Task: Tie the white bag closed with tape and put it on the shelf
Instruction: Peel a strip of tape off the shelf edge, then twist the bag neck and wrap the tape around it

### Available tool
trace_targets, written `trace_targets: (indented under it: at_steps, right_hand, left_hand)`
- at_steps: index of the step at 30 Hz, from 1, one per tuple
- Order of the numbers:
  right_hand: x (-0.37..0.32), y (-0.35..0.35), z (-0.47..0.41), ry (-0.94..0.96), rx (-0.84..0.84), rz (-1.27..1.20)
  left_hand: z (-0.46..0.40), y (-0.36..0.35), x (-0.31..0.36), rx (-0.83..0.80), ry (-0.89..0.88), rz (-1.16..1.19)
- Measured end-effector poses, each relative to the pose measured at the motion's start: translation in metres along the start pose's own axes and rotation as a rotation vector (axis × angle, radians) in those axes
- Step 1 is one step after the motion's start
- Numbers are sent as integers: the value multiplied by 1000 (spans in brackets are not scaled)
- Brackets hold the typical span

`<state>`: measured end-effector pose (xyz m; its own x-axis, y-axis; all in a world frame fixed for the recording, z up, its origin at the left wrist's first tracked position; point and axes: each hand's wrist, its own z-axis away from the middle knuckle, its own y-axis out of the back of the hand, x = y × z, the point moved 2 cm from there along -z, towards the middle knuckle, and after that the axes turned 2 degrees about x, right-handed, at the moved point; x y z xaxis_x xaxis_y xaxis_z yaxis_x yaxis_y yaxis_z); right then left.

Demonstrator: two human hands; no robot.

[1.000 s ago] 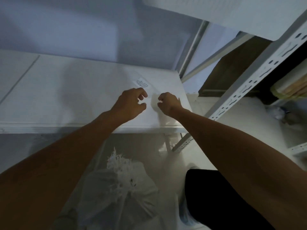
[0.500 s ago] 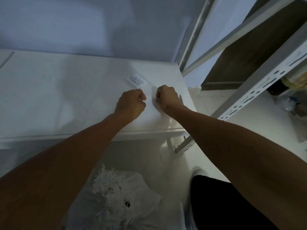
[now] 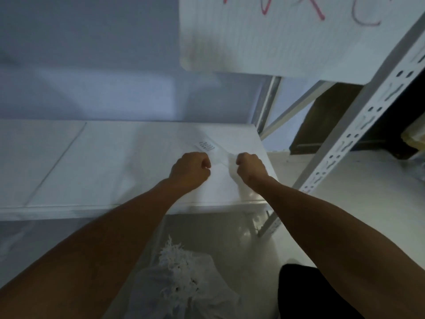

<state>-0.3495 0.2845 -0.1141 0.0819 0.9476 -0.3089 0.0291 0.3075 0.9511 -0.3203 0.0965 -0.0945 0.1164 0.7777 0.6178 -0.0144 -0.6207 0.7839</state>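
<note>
The white bag sits low and near in my view, on the floor below the front edge of the shelf, between my two forearms. Its top is gathered into a frayed, feathery tuft that points up toward the shelf. I cannot tell whether anything is wound around that neck yet.

Above it, both my hands are out over the right end of the shelf board. My left hand is curled into a closed fist, thumb pressed against the fingers. My right hand is curled closed the same way, just to the right of it, with a small gap between them. A pale, see-through strip of tape runs across that gap from one fist to the other and looks pinched in both; it is faint and blurred, so its ends are hard to follow.

Just beyond the left hand, a small printed label lies flat on the board.

To the right stands a white slotted metal post of the rack, slanting across the picture. At the top right hangs a white sheet with red marks on it. A black shape fills the near right corner beside the bag.
</note>
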Motion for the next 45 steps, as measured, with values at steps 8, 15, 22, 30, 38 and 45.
trace_targets:
  at_steps: [8,15,22,30,38,45]
  right_hand:
    - [3,10,18,36,-25,-28]
    - [-15,55,86,227,-129,-62]
    - [-44,80,164,478,-119,-205]
    - [-63,65,188,566,-162,-179]
    - [-77,26,214,618,-260,-258]
    - [-67,-1,221,618,-267,-216]
  left_hand:
    - [27,24,-11,-6,-52,-62]
    - [81,31,-10,-111,-259,-163]
    - [128,49,15,-52,-388,-42]
    - [167,64,6,-73,-337,42]
    - [195,59,-28,-139,-249,-58]
    - [209,45,-59,-186,-119,-117]
